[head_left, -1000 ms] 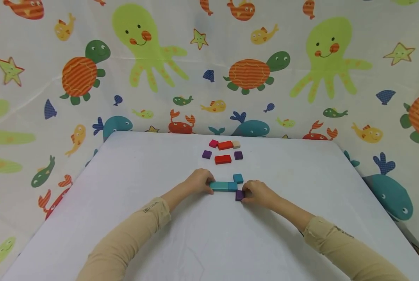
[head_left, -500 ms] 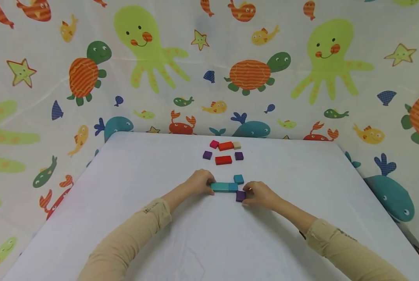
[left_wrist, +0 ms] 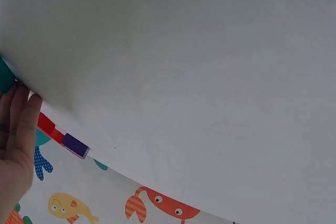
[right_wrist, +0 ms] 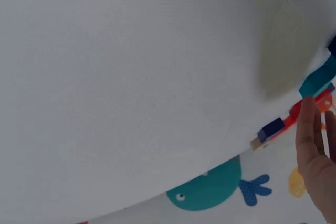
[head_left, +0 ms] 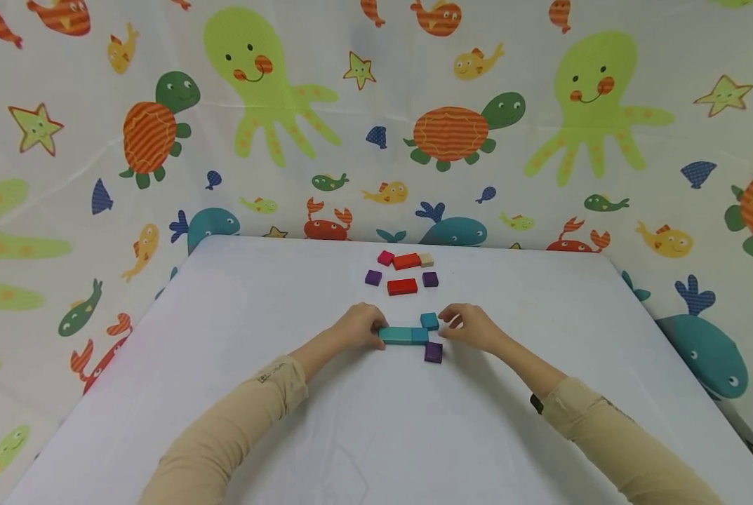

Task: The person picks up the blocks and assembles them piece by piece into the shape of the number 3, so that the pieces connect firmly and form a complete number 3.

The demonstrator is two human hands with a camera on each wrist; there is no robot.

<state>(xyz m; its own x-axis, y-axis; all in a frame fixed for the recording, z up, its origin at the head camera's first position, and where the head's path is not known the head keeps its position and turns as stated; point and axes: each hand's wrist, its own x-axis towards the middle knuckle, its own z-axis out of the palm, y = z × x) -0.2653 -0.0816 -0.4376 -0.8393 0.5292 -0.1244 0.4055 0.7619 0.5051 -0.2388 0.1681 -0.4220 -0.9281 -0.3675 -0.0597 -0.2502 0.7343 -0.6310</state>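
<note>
In the head view, a long teal block (head_left: 395, 336) lies in line with a blue block (head_left: 419, 337) at its right end. My left hand (head_left: 358, 325) pinches the teal block's left end between thumb and fingers. A second blue block (head_left: 429, 321) sits behind the row's right end, and a purple block (head_left: 434, 353) sits in front of it. My right hand (head_left: 475, 328) is just right of the rear blue block, thumb and fingers apart and holding nothing. Fingers of the right hand also show at the right wrist view's edge, close to a blue block (right_wrist: 316, 81).
Farther back on the white table (head_left: 275, 294) lie two red blocks (head_left: 402, 287), a pink block (head_left: 385, 258), a cream block (head_left: 427, 260) and two purple blocks (head_left: 372, 278). A sea-animal patterned cloth (head_left: 351, 105) hangs behind and at the sides.
My right hand has let go of the purple block and moved back beside the rear blue block. The purple block stays in place. My left hand keeps its hold.
</note>
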